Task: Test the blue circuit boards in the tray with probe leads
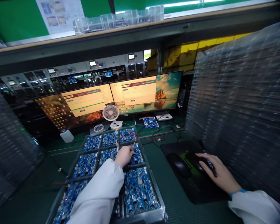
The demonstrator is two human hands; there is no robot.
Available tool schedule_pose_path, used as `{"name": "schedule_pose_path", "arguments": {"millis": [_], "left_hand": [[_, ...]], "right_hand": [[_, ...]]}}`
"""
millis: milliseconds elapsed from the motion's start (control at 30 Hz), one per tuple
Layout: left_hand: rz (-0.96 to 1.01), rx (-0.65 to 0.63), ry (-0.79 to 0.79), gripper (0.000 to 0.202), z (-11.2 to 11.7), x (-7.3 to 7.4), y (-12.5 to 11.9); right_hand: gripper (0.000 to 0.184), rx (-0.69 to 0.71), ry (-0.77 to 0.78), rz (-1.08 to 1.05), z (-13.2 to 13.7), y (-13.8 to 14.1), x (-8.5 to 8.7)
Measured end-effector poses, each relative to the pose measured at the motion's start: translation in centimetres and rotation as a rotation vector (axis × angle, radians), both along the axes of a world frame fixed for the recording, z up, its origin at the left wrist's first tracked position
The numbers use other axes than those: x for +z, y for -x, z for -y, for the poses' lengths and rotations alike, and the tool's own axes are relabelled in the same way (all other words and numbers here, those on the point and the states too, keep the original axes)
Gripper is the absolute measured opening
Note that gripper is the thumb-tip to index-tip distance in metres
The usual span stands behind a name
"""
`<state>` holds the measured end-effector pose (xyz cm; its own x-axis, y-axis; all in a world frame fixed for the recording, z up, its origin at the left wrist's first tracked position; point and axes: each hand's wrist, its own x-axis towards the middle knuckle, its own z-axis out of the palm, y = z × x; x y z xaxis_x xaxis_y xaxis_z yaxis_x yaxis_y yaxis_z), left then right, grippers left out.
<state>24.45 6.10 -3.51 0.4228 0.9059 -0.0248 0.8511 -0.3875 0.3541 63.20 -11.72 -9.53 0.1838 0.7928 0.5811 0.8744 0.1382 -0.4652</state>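
My left hand (124, 155) is closed in a pinch on a thin yellowish stick (134, 143), over a blue circuit board (137, 154) in the right column of a clear plastic tray (162, 209). Its fingertips are partly hidden. More blue circuit boards (85, 165) fill the tray's compartments, some covered by my sleeve. On the right, my right hand (220, 171) curls over a black computer mouse (196, 160), mostly under the fingers. A dark pen-like piece (211, 167) with pale lettering shows between thumb and fingers. Another black mouse (180, 165) sits beside it on the mouse pad (200, 193).
Two monitors (140, 93) stand behind a small white fan (110, 113), a tape roll (98, 128) and a white bottle (67, 136). Red wires (162, 137) cross the bench near a loose blue board (150, 123). Tall stacks of clear trays (238, 84) flank both sides.
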Motion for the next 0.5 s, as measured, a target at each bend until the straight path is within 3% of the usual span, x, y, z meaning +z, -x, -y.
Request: {"name": "schedule_pose_path", "arguments": {"millis": [333,500], "left_hand": [[-0.007,0.003,0.029,0.014,0.9,-0.4,-0.8],[0.012,0.053,0.011,0.026,2.2,1.3,-0.4]], "right_hand": [[0.034,-0.006,0.041,-0.018,-0.1,0.0,0.1],[0.035,-0.030,0.042,-0.021,0.0,-0.3,-0.1]]}}
